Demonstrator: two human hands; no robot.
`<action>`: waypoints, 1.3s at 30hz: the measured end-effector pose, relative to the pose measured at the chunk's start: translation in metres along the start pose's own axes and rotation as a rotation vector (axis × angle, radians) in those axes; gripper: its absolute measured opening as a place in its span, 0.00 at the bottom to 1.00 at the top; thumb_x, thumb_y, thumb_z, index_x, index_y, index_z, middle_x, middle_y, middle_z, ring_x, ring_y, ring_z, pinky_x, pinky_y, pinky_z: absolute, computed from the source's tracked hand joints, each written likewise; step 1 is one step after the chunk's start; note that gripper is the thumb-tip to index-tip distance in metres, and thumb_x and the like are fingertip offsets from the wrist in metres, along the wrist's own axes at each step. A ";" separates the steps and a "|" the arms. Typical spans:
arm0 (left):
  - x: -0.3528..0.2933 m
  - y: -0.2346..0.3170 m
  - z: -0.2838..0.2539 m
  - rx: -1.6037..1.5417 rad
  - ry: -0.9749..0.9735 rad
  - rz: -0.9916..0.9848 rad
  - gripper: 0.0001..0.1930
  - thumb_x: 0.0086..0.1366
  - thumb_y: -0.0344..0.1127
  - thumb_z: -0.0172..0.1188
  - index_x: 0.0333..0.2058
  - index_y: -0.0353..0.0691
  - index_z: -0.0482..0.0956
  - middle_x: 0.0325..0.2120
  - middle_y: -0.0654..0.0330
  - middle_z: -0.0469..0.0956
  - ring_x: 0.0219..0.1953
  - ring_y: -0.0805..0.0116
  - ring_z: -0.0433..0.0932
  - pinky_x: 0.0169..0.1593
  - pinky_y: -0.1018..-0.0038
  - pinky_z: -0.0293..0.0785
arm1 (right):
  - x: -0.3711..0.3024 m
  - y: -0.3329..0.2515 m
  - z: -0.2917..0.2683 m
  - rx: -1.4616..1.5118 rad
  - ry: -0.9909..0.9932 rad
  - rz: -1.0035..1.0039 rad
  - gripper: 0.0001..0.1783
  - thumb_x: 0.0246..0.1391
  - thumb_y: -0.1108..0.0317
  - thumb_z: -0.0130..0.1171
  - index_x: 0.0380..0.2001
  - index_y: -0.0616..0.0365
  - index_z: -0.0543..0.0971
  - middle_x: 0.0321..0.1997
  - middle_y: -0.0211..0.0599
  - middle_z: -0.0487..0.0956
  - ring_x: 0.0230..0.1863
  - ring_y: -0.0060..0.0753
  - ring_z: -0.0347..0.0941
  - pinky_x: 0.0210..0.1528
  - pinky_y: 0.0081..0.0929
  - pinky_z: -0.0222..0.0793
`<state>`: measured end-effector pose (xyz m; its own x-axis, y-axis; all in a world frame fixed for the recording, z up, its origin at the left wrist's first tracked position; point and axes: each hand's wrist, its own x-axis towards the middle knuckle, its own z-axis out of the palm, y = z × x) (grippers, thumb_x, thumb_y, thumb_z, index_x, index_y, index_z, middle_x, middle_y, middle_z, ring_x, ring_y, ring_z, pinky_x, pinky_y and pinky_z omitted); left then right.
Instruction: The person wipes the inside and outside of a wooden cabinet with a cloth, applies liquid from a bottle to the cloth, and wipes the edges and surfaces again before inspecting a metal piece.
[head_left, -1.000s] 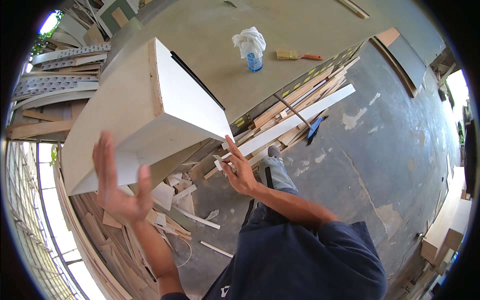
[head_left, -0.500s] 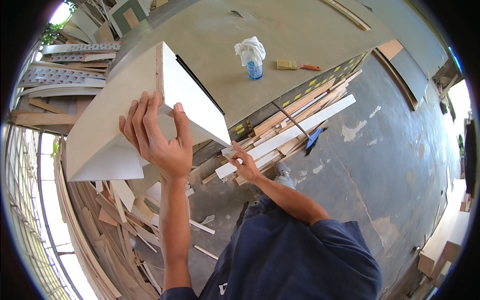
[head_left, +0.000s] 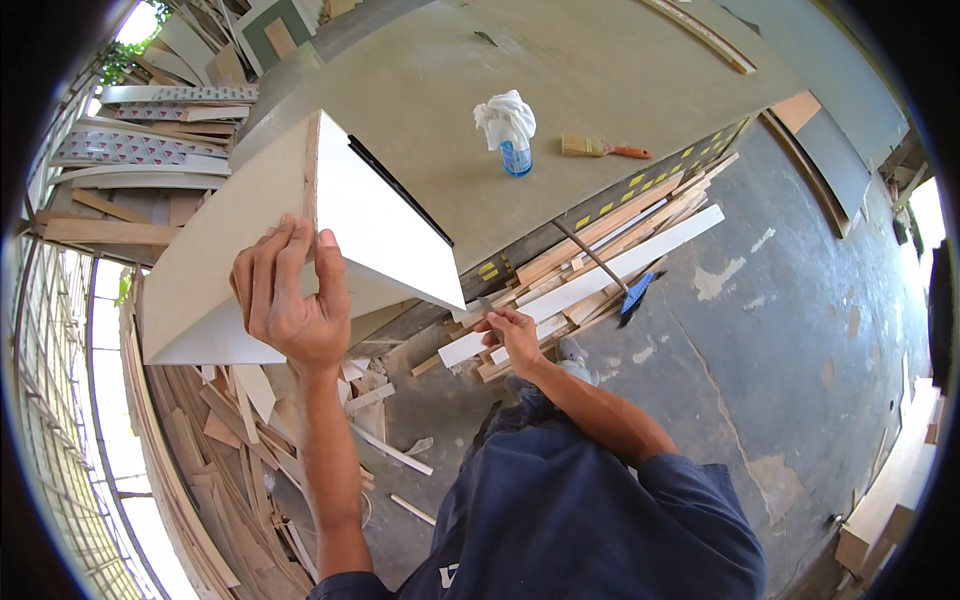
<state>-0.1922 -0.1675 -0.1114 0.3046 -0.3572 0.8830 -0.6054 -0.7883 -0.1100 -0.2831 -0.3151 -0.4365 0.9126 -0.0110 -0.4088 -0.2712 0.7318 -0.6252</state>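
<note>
My left hand (head_left: 290, 300) grips the near edge of a large white-faced board assembly (head_left: 380, 225) that stands tilted on the workbench (head_left: 560, 70), fingers over its raw brown side and thumb on the white face. My right hand (head_left: 512, 335) is lower, by the board's near corner, closed on a small thin tool (head_left: 487, 307) whose kind I cannot make out. It rests against long white and wooden strips (head_left: 600, 275) stacked under the bench edge.
On the bench stand a blue bottle with a white rag on top (head_left: 512, 135) and a paintbrush (head_left: 600, 150). Wood offcuts (head_left: 240, 440) litter the floor to the left. A blue-bristled brush (head_left: 635, 295) lies on the concrete floor (head_left: 800, 330).
My left hand rose from open in the air below the board to a grip on its near edge. My right hand dropped slightly, staying by the board's corner.
</note>
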 end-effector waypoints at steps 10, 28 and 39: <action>0.029 -0.012 -0.009 -0.091 -0.163 0.152 0.03 0.57 0.28 0.67 0.31 0.36 0.83 0.29 0.57 0.82 0.31 0.59 0.78 0.39 0.66 0.72 | 0.053 0.030 0.007 -0.074 0.422 -0.057 0.11 0.64 0.70 0.57 0.43 0.66 0.81 0.30 0.30 0.79 0.28 0.20 0.72 0.32 0.22 0.69; 0.061 -0.052 -0.005 -0.675 -0.417 -0.176 0.07 0.64 0.30 0.64 0.34 0.30 0.83 0.26 0.62 0.77 0.29 0.73 0.70 0.37 0.77 0.67 | 0.086 0.063 0.005 -0.706 0.558 -0.141 0.10 0.54 0.72 0.65 0.32 0.71 0.80 0.25 0.42 0.83 0.19 0.33 0.81 0.19 0.29 0.79; 0.054 -0.052 -0.008 -0.647 -0.422 -0.202 0.07 0.65 0.29 0.62 0.37 0.31 0.84 0.28 0.62 0.77 0.30 0.73 0.70 0.38 0.77 0.67 | 0.031 -0.024 0.075 -0.523 0.376 -0.102 0.09 0.53 0.73 0.67 0.30 0.69 0.78 0.25 0.41 0.82 0.21 0.31 0.82 0.23 0.28 0.80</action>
<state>-0.1500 -0.1419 -0.0541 0.6283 -0.4997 0.5963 -0.7760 -0.4573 0.4344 -0.2257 -0.2822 -0.3845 0.7981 -0.3699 -0.4756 -0.3888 0.2869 -0.8755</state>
